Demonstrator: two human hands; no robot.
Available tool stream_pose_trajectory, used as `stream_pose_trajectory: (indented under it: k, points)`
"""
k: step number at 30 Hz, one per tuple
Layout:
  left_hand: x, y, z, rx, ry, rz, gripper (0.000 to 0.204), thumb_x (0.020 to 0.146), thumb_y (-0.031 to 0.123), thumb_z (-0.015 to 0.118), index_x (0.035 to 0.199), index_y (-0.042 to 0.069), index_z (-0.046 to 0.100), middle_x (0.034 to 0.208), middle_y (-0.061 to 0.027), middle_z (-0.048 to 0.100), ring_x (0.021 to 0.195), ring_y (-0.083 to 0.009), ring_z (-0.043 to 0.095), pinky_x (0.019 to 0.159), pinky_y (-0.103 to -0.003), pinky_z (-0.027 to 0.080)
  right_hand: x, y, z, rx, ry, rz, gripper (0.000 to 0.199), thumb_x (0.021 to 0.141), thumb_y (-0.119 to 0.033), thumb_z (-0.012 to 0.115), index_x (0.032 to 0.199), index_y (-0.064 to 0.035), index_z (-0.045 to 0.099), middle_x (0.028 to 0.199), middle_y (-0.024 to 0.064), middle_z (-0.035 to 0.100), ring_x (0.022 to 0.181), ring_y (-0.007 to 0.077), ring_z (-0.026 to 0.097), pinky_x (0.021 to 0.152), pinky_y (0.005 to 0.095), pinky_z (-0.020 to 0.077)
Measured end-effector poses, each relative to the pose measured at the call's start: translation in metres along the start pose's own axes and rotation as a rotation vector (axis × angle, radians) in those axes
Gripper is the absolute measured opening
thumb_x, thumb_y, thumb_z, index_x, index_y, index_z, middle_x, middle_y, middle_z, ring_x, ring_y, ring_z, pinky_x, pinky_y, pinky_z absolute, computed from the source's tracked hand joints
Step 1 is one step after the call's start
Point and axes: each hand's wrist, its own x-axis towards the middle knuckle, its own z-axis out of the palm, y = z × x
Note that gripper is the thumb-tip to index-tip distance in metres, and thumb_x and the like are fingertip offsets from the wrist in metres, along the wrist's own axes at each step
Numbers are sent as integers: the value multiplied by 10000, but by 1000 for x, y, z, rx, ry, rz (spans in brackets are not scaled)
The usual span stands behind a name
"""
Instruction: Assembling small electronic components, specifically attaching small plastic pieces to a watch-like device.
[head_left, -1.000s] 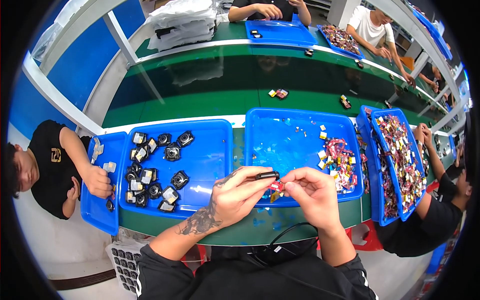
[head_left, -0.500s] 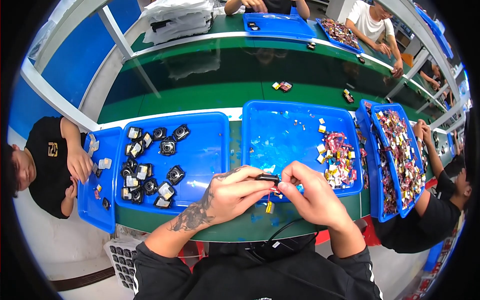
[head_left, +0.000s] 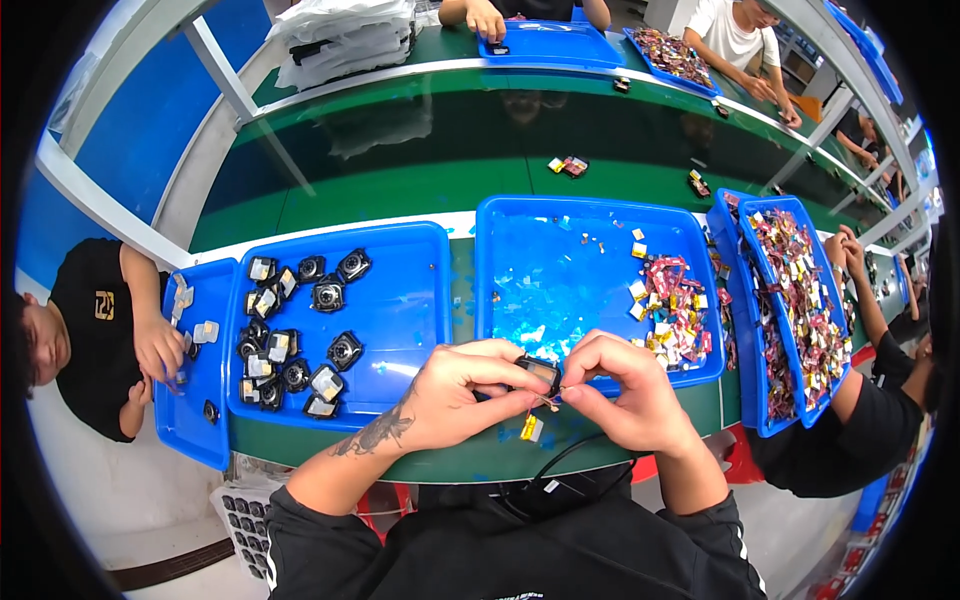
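My left hand (head_left: 465, 392) grips a small black square housing (head_left: 541, 371) between thumb and fingers, its pale inner face tilted up. From below it dangles a small yellow-and-white battery-like part (head_left: 531, 428) on thin wires. My right hand (head_left: 632, 392) is closed in a pinch at the housing's right lower corner, close to a wire; what its fingertips hold is too small to make out. Both hands are over the front edge of a blue tray (head_left: 560, 215) with red, yellow and white small parts (head_left: 678, 310) piled at its right side.
Left of me, another blue tray (head_left: 400, 270) carries several black housings (head_left: 327, 293). Stacked trays of small parts (head_left: 795, 290) stand on the right. Beyond runs a green belt (head_left: 430, 185) with a few parts on it. Co-workers sit left, right and opposite; a black cable (head_left: 570, 455) loops below my hands.
The housing has turned from edge-on to showing its pale face, with the yellow part still hanging. My right fingers have shifted to its lower corner. The opposite co-worker's hand now reaches into their tray.
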Motion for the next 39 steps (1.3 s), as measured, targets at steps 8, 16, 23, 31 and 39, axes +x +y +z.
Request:
stream_pose_trajectory:
  k: [8,16,23,31,39]
  points:
    - [1,-3,1,-114,-18,-156,164,844,-38,660,1001,-24,704,950,-93,617,864,-118,640,682,-200,571,1,-1,6,-286,-21,-56,93,845,5,598,859,-23,511,774,77,546,640,210,574,562,335,433]
    - [1,-9,2,-128,102,-214,141,847,-8,679,981,-45,701,969,-93,629,845,-124,654,687,-222,578,-9,9,17,290,161,330,153,888,-60,662,990,-16,557,865,17,603,741,68,593,643,223,499]
    - [1,-10,17,-116,178,-127,241,868,-40,640,1107,-33,672,1035,-97,628,940,-129,640,751,-207,557,-5,12,36,-1,360,89,236,811,28,714,986,-5,560,846,53,634,725,82,621,625,221,513]
    - [-1,-14,28,-486,246,-178,354,891,-61,602,1244,-44,580,1223,-150,600,1062,-198,626,888,-287,556,-6,11,34,-10,422,115,337,784,88,676,1041,-10,482,802,55,643,564,41,516,530,191,412]
    - [-1,-11,33,-471,269,-164,355,897,-61,593,1252,-53,567,1238,-161,598,1043,-196,635,846,-309,578,-1,8,28,-104,389,160,425,780,90,674,1138,-20,474,841,65,638,604,64,519,544,200,437]
